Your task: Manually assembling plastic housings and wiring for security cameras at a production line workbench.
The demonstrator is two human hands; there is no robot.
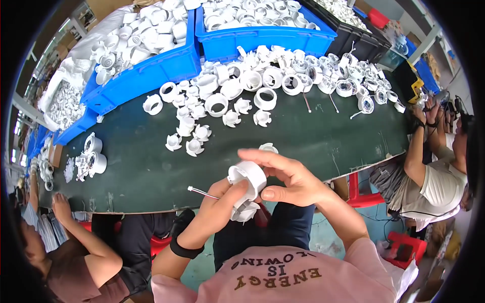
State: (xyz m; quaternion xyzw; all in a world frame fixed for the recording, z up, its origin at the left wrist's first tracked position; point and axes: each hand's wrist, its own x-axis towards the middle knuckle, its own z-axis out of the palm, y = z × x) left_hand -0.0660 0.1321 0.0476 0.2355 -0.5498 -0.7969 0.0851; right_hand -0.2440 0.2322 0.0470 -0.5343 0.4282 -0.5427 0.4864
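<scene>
Mid-frame, the left hand (216, 204) is grasping a white ring housing (256, 174) in its fingers (238, 191), a white finned piece (246, 212) showing just below; the right hand (298, 183) is curving loosely beside it, contact unclear. Should the left grip be slackening, the housing could be dropping past the worktop (131, 174) edge.

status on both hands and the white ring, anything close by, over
Left grip clasping white ring, finned part beneath. Right grip open beside ring, contact unclear. White piece on table, just past right grip.
</scene>
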